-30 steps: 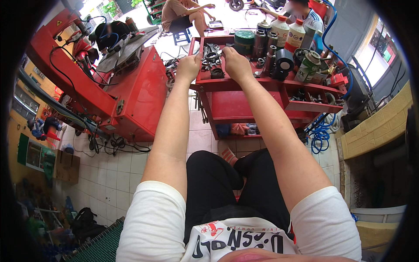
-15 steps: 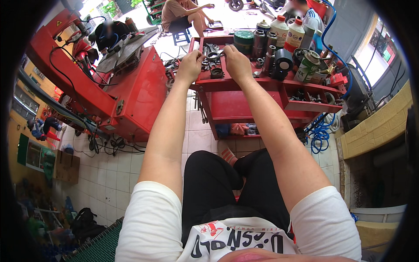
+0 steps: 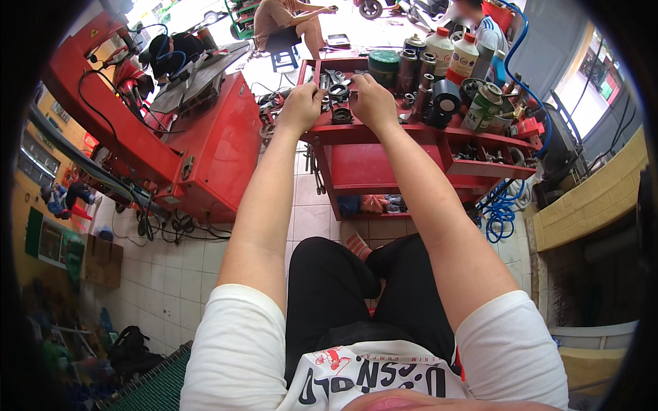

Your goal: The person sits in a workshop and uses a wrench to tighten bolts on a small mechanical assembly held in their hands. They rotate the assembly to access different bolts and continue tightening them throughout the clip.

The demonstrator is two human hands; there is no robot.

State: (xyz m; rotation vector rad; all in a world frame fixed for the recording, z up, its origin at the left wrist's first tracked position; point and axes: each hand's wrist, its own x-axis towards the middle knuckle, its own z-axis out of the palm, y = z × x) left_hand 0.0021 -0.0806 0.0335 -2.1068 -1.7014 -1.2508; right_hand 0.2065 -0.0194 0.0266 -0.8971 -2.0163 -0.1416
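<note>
Both my arms reach forward over the top of a red tool cart (image 3: 384, 130). My left hand (image 3: 301, 108) is closed at the cart's left edge, thumb and fingers pressed together. Opposite it, my right hand (image 3: 373, 103) has its fingers curled down above the tray. What either one pinches, if anything, is hidden or too small to name. In the gap between them a dark metal ring-shaped part (image 3: 338, 90) lies by several wrenches. Closer to me is a second round metal part (image 3: 341, 116), near the cart's front edge.
On the cart's right stand a green tub (image 3: 383, 66), dark metal cylinders (image 3: 407, 68), white bottles (image 3: 462, 56) and a green spray can (image 3: 482, 106). A red machine (image 3: 212, 147) is at left. A blue hose (image 3: 502, 219) coils at lower right. Two people sit beyond the cart.
My left hand has shifted slightly toward me and to the right. My right hand has dropped a little, its fingers still curled. The metal parts between them stay on the cart.
</note>
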